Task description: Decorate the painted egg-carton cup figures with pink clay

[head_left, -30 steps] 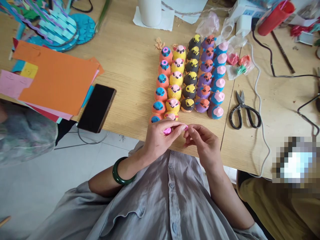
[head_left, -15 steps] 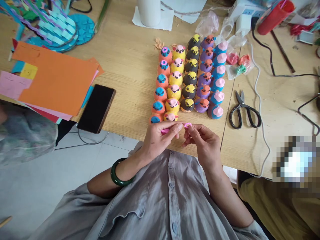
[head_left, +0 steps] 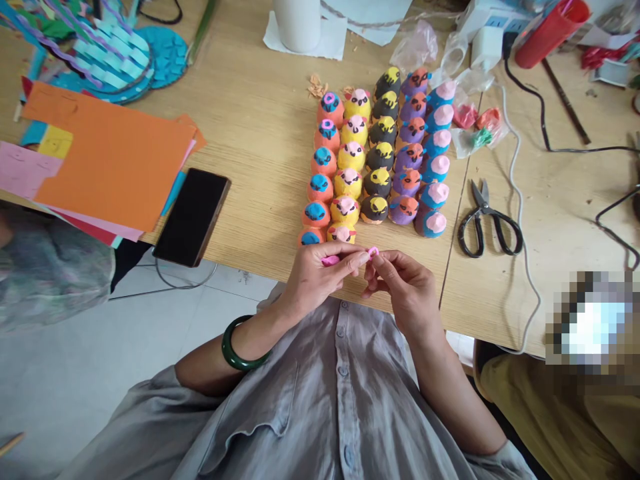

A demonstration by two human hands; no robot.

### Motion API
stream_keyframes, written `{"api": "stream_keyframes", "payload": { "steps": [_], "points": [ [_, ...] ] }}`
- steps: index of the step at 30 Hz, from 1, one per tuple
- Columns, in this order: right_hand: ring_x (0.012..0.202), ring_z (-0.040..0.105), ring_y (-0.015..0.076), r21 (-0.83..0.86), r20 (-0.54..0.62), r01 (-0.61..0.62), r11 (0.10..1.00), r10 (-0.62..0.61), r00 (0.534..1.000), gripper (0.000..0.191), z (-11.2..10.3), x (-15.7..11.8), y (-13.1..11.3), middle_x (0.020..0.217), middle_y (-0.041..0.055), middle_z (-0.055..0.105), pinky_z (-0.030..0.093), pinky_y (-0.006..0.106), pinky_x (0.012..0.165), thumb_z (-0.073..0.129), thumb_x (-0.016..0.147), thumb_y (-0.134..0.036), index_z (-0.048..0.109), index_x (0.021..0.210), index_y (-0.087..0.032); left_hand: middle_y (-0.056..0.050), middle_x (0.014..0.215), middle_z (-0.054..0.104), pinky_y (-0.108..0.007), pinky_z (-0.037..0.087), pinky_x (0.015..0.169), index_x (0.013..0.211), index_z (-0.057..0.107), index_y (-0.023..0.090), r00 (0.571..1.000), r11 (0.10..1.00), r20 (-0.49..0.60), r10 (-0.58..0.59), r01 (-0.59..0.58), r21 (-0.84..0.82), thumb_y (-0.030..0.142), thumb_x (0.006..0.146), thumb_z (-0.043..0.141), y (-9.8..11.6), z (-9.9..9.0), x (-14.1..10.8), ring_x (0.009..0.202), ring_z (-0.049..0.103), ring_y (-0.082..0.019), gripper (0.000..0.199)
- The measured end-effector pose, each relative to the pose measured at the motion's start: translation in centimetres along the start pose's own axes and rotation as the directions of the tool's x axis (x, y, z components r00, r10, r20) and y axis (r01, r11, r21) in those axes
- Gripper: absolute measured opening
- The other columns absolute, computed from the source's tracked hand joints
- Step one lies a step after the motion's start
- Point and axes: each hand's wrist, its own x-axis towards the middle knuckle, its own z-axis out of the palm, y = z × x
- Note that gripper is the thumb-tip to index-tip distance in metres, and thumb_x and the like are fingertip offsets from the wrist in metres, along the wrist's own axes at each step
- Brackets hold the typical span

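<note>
Pink clay (head_left: 330, 261) shows between the fingers of my left hand (head_left: 317, 277), whose thumb and fingertips are pinched together. My right hand (head_left: 407, 287) pinches a small pink loop (head_left: 373, 253), and the left fingertips touch it too. Just beyond my hands stand rows of painted egg-shaped figures: orange with blue tops (head_left: 320, 189), yellow with pink tops (head_left: 351, 157), black with yellow tops (head_left: 380, 157), purple with orange tops (head_left: 410, 157), and blue with pink tops (head_left: 440, 167). The two farthest orange figures carry pink rings (head_left: 327, 125) on top.
Black-handled scissors (head_left: 484, 217) lie right of the figures, beside a white cable (head_left: 520, 200). A phone (head_left: 193, 217) and orange paper (head_left: 115, 160) lie to the left. Small plastic bags (head_left: 480, 123) are at the back right. People sit at both sides.
My left fingertips have moved slightly right onto the pink loop, which now looks narrower and partly covered. My right hand has shifted slightly left.
</note>
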Motion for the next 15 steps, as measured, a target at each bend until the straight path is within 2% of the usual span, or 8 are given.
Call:
{"api": "stream_keyframes", "payload": {
  "steps": [4, 8, 10, 13, 15],
  "points": [
    [0.054, 0.056, 0.0094, -0.036, -0.022, 0.001, 0.999, -0.002, 1.0, 0.028, 0.03, -0.07, -0.11, 0.067, -0.0017, 0.064, 0.06, 0.025, 0.05, 0.078, 0.082, -0.046, 0.071, 0.079, -0.019, 0.001, 0.064, 0.057, -0.018, 0.026, 0.035, 0.088, 0.08, 0.015, 1.0, 1.0, -0.023, 0.01, -0.01, 0.009, 0.052, 0.083, 0.075, 0.59, 0.16, -0.15, 0.043, 0.034, -0.002, 0.037],
    [0.055, 0.058, 0.0094, -0.066, 0.01, 0.005, 0.998, -0.005, 1.0, 0.031, 0.11, -0.23, -0.18, 0.067, -0.0012, 0.065, 0.06, 0.025, 0.05, 0.08, 0.08, -0.048, 0.07, 0.076, -0.018, -0.001, 0.065, 0.064, -0.019, 0.026, 0.036, 0.089, 0.081, 0.017, 0.99, 0.986, -0.055, 0.128, -0.121, 0.111, 0.045, 0.08, 0.08, 0.64, 0.19, -0.01, 0.044, 0.037, -0.003, 0.029],
    [0.055, 0.059, 0.0097, -0.064, 0.013, 0.01, 0.998, -0.009, 1.0, 0.031, 0.13, -0.25, -0.1, 0.067, -0.0013, 0.065, 0.06, 0.024, 0.05, 0.08, 0.08, -0.048, 0.071, 0.081, -0.018, -0.001, 0.068, 0.067, -0.019, 0.027, 0.037, 0.086, 0.08, 0.017, 0.984, 0.977, -0.066, 0.165, -0.154, 0.149, 0.043, 0.082, 0.079, 0.43, 0.14, 0.1, 0.046, 0.039, -0.004, 0.026],
    [0.054, 0.06, 0.01, -0.065, -0.02, 0.034, 0.997, -0.035, 0.999, 0.032, 0.14, -0.14, 0.09, 0.068, -0.0018, 0.067, 0.059, 0.025, 0.05, 0.08, 0.08, -0.047, 0.071, 0.09, -0.019, 0.001, 0.063, 0.061, -0.019, 0.028, 0.038, 0.085, 0.079, 0.017, 0.986, 0.98, -0.07, 0.152, -0.142, 0.138, 0.044, 0.082, 0.079, 0.16, 0.05, 0.19, 0.047, 0.039, -0.004, 0.027],
    [0.052, 0.06, 0.0098, -0.08, -0.046, 0.056, 0.995, -0.06, 0.997, 0.031, 0.17, -0.01, 0.15, 0.067, -0.0018, 0.067, 0.059, 0.025, 0.05, 0.08, 0.081, -0.047, 0.07, 0.089, -0.019, 0.002, 0.06, 0.056, -0.018, 0.027, 0.038, 0.086, 0.079, 0.017, 0.991, 0.988, -0.067, 0.119, -0.111, 0.107, 0.044, 0.08, 0.08, 0.16, 0.01, 0.16, 0.046, 0.037, -0.004, 0.028]
  ]
}}
